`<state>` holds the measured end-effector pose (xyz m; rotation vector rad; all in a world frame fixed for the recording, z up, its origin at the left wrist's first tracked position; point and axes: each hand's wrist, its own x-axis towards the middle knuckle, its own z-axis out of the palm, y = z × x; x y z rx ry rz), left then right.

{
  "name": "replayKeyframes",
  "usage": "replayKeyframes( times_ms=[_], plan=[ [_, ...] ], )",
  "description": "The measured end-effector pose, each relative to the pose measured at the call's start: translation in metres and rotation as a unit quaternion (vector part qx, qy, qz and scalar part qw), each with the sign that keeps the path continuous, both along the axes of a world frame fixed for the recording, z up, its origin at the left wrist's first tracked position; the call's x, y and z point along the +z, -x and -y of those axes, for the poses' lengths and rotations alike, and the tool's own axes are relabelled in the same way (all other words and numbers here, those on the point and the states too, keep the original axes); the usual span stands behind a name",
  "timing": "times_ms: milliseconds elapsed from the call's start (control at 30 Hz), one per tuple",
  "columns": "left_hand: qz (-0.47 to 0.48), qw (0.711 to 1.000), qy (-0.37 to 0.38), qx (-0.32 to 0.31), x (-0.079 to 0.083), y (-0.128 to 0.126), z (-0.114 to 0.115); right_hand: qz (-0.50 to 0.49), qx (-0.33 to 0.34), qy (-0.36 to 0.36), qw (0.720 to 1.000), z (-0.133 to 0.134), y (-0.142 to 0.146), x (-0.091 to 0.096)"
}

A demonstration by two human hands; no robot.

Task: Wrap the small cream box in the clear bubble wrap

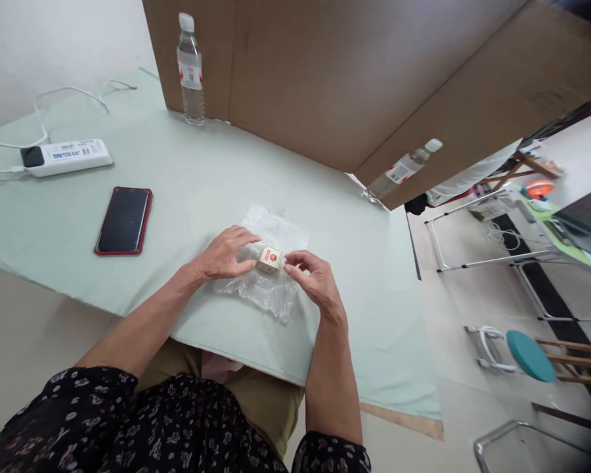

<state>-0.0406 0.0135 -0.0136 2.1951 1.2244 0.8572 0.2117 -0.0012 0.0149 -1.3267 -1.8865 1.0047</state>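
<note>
A small cream cardboard box (270, 259) with red print on top sits on a crumpled sheet of bubble wrap (268, 294). Left of the box is my left hand (229, 253), its thumb and fingers apart and close to the box's side. My right hand (315, 276) is at the box's right side, fingers curled and thumb near the index finger, with a small gap between them. Neither hand wraps round the box; whether the fingertips touch it is hard to tell. The bubble wrap spreads out under both hands.
On the pale green tablecloth (374, 282) lie a red-cased phone (124, 221) and a white device with cables (69, 157). Tall cardboard panels (295, 79) wall the far side, with water bottles (192, 75) standing against them. A teal stool (530, 355) is on the floor at right.
</note>
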Motion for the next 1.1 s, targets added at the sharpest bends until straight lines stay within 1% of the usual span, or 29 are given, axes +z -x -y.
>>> replayKeyframes(
  times_ms=[33,67,167,200,233,300,367,433,500,533,567,633,667,700,733,767,800,833,867,900,933,1000,1100],
  plan=[
    [-0.019,1.000,0.000,-0.012,-0.001,-0.002,0.000,0.011,-0.016,-0.035,0.999,-0.001,0.004,-0.005],
    [-0.042,0.999,0.011,-0.024,-0.003,-0.003,0.001,0.032,-0.017,-0.060,0.998,-0.001,0.009,-0.010],
    [-0.108,0.991,0.061,-0.049,-0.012,-0.007,0.002,0.109,0.001,-0.090,0.990,-0.004,0.020,-0.023],
    [-0.126,0.988,0.070,-0.053,-0.015,-0.008,0.002,0.121,-0.010,-0.098,0.988,-0.006,0.019,-0.026],
    [-0.139,0.986,0.074,-0.054,-0.018,-0.009,0.002,0.120,-0.039,-0.110,0.986,-0.008,0.015,-0.028],
    [-0.153,0.984,0.072,-0.053,-0.022,-0.011,0.002,0.093,-0.138,-0.138,0.976,-0.014,-0.003,-0.030],
    [-0.153,0.985,0.066,-0.052,-0.024,-0.012,0.002,0.064,-0.254,-0.152,0.953,-0.021,-0.030,-0.035],
    [-0.147,0.986,0.064,-0.049,-0.025,-0.013,0.002,0.073,-0.332,-0.137,0.931,-0.028,-0.057,-0.041],
    [-0.139,0.987,0.066,-0.042,-0.025,-0.014,0.002,0.097,-0.362,-0.085,0.923,-0.031,-0.076,-0.047],
    [-0.136,0.988,0.065,-0.039,-0.026,-0.014,0.002,0.114,-0.374,-0.073,0.917,-0.032,-0.081,-0.048],
    [-0.133,0.988,0.064,-0.037,-0.025,-0.015,0.002,0.132,-0.388,-0.078,0.909,-0.031,-0.082,-0.047],
    [-0.130,0.989,0.061,-0.036,-0.025,-0.015,0.002,0.156,-0.412,-0.142,0.887,-0.030,-0.073,-0.043],
    [-0.127,0.990,0.059,-0.034,-0.024,-0.015,0.002,0.158,-0.404,-0.183,0.882,-0.029,-0.065,-0.039],
    [-0.123,0.990,0.057,-0.030,-0.024,-0.016,0.003,0.154,-0.373,-0.217,0.889,-0.027,-0.054,-0.037],
    [-0.119,0.991,0.053,-0.024,-0.023,-0.016,0.002,0.149,-0.316,-0.235,0.907,-0.025,-0.042,-0.035],
    [-0.116,0.992,0.049,-0.016,-0.023,-0.015,0.002,0.147,-0.238,-0.236,0.931,-0.022,-0.030,-0.034],
    [-0.116,0.992,0.045,-0.011,-0.023,-0.015,0.002,0.154,-0.154,-0.221,0.951,-0.020,-0.019,-0.034],
    [-0.120,0.992,0.042,-0.008,-0.023,-0.014,0.002,0.169,-0.082,-0.195,0.963,-0.018,-0.010,-0.036],
    [-0.126,0.991,0.043,-0.008,-0.024,-0.013,0.001,0.185,-0.028,-0.164,0.968,-0.016,-0.003,-0.038],
    [-0.134,0.990,0.047,-0.010,-0.025,-0.012,0.000,0.203,0.009,-0.133,0.970,-0.015,0.001,-0.041],
    [-0.142,0.988,0.053,-0.014,-0.026,-0.011,-0.001,0.218,0.032,-0.105,0.970,-0.015,0.001,-0.043],
    [-0.152,0.986,0.066,-0.024,-0.028,-0.009,-0.003,0.238,0.053,-0.068,0.968,-0.016,-0.003,-0.047],
    [-0.165,0.983,0.075,-0.040,-0.028,-0.006,-0.005,0.248,0.066,-0.052,0.965,-0.020,-0.015,-0.049]
  ],
)
